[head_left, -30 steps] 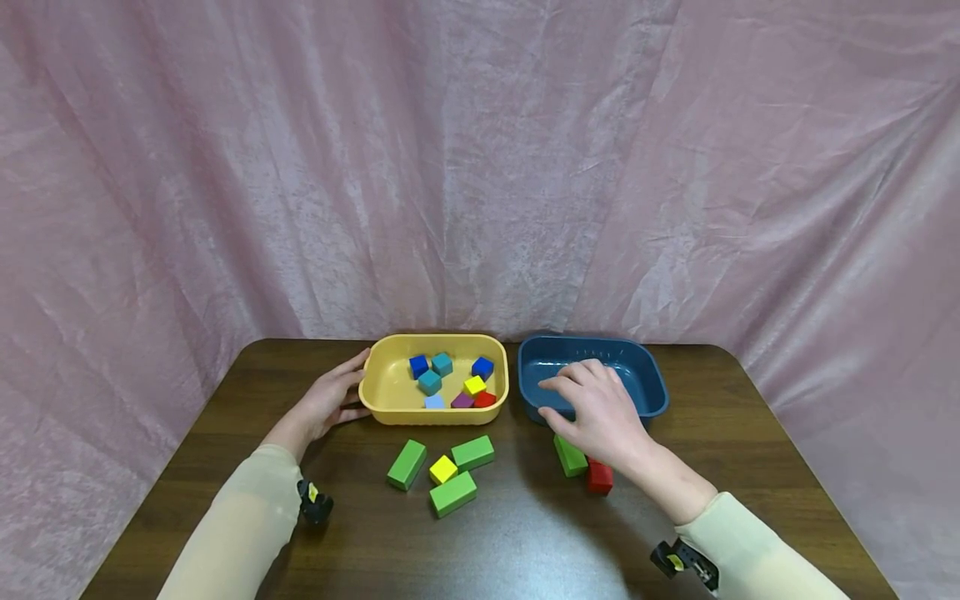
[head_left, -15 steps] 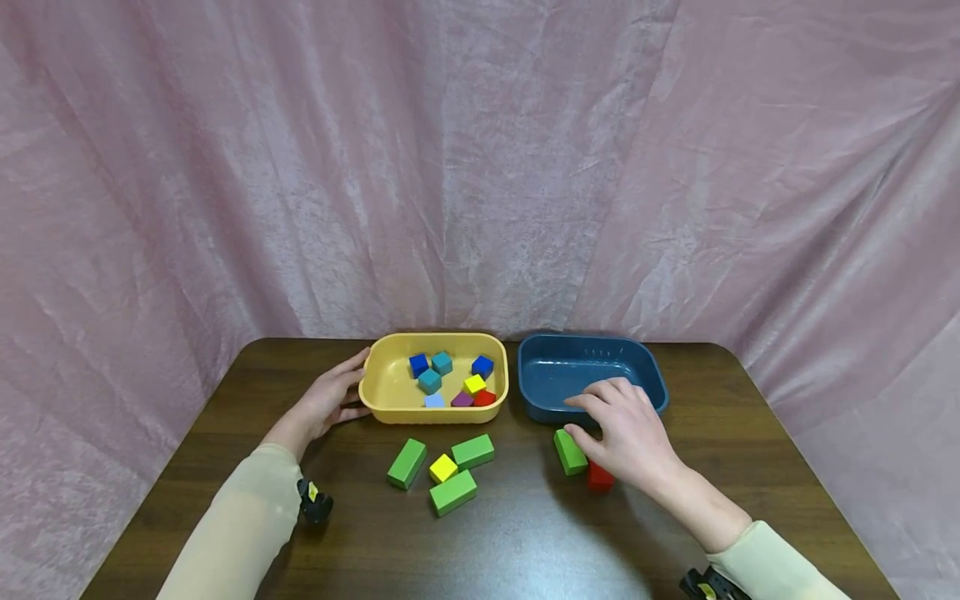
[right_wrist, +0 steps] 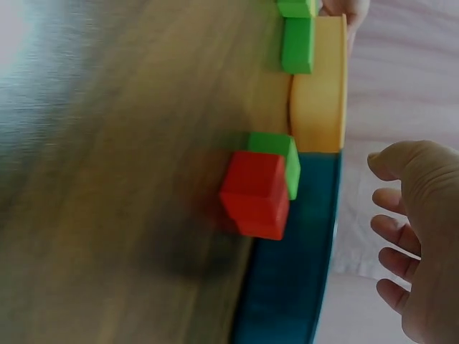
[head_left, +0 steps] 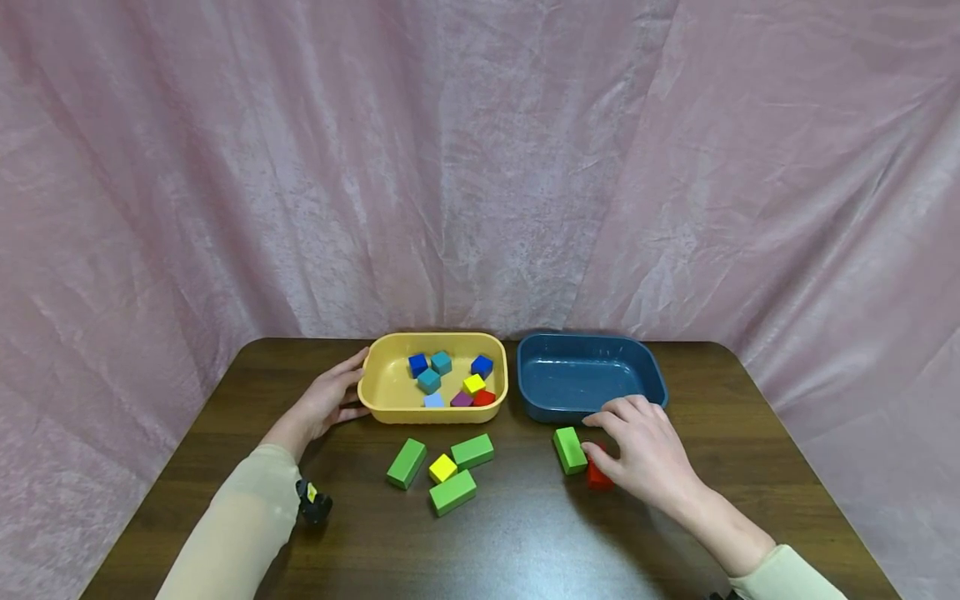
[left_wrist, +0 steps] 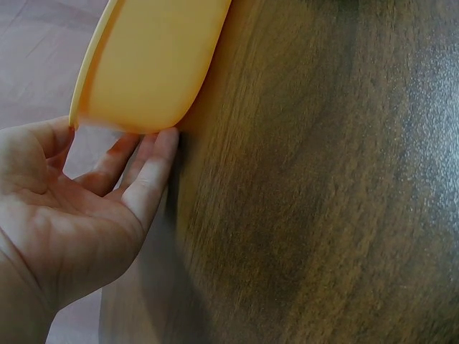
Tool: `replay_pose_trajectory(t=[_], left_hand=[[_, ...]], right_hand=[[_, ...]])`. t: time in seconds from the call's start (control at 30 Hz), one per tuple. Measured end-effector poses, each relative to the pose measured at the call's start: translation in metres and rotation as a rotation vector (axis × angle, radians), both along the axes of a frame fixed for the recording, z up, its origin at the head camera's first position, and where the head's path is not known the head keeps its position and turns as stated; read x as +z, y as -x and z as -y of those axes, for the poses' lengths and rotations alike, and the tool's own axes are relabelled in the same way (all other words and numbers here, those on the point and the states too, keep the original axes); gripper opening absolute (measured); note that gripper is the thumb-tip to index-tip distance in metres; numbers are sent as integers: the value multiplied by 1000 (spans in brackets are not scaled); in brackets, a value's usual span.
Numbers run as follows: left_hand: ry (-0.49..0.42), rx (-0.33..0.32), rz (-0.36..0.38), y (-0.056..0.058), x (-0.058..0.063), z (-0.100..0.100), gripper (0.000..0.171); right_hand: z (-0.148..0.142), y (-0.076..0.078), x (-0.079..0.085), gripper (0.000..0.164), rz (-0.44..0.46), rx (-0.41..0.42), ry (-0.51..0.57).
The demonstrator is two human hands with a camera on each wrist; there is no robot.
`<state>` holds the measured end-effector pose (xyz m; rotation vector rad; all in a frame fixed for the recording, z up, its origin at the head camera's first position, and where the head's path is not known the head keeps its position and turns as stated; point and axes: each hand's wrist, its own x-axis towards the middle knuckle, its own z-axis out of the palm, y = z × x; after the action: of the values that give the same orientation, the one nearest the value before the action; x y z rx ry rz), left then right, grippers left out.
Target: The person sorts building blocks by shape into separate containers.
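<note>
My left hand point(head_left: 330, 402) touches the left end of a yellow tray point(head_left: 386, 408) with its fingertips, the fingers only slightly bent. In the left wrist view, fingertips point(left_wrist: 166, 140) meet the tray wall from outside. My right hand point(head_left: 648, 450) hovers with nothing in it, fingers spread and loosely bent, over a red block point(head_left: 598, 475) that it partly hides. Just left of the thumb lies a green rectangular block point(head_left: 570, 451). The right wrist view shows the red block point(right_wrist: 252, 183) close to the green one, with the hand apart from both.
Behind the right hand stands a dark blue tray point(head_left: 588, 412). Several small coloured cubes point(head_left: 430, 381) lie inside the yellow tray. In front of it are a yellow cube point(head_left: 443, 468) and 3 green blocks point(head_left: 453, 493). A pink curtain point(head_left: 480, 167) hangs behind the table.
My right hand has drawn back from over the blue tray, toward me and to the right, down near the red block. The left hand stays at the yellow tray.
</note>
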<state>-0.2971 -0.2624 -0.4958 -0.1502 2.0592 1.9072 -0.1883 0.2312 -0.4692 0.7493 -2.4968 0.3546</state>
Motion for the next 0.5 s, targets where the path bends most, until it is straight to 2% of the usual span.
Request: replay_pose_trajectory(t=[0.23,0.5], left_hand=[[-6,2,1,1,-1,0,56],[3,4,3,0,-1,0,56]], right_hand=[[-9,-9,-13,26,32,-19,-6],[-17,-15,-20,27,44,-39,-11]])
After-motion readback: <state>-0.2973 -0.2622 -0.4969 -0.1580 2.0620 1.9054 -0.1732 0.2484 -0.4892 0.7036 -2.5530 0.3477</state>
